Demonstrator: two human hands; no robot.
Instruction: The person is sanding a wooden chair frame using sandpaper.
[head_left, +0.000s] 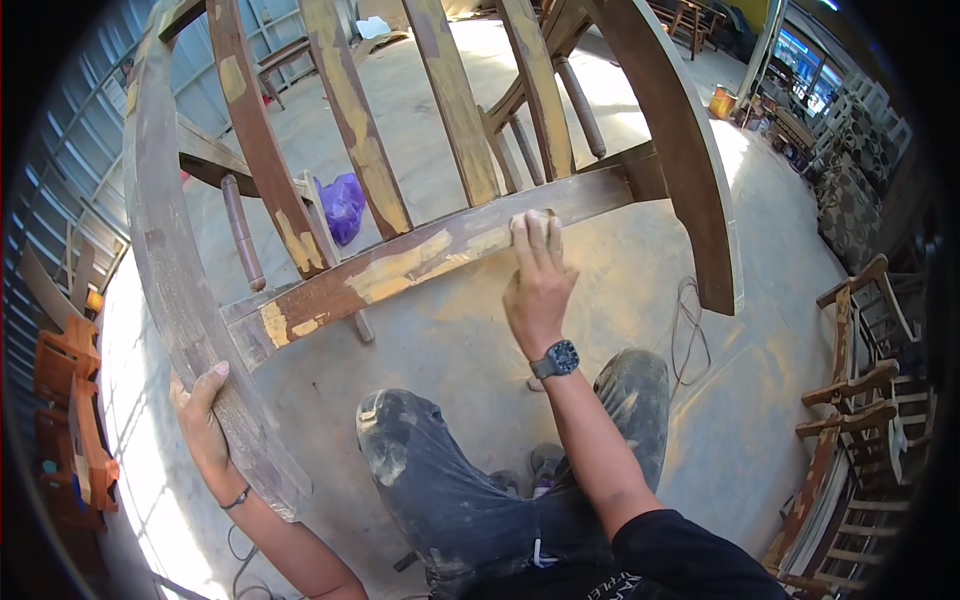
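Observation:
A wooden chair frame (375, 274) with several slats, patched with yellowish filler, stands tilted in front of me. My left hand (202, 412) grips the lower end of its curved left side piece (180, 277), thumb over the top face. My right hand (538, 270) presses a small pale pad (525, 219), perhaps sandpaper, against the lower crossrail, right of the filler patches. Its fingers cover most of the pad. The curved right side piece (675, 135) is untouched.
A purple plastic bag (341, 208) lies on the floor behind the slats. A thin cable (686, 330) is looped near my right knee. Wooden chair frames (840, 420) stand at the right, orange-brown furniture (86, 435) at the left. A can (721, 102) sits farther back.

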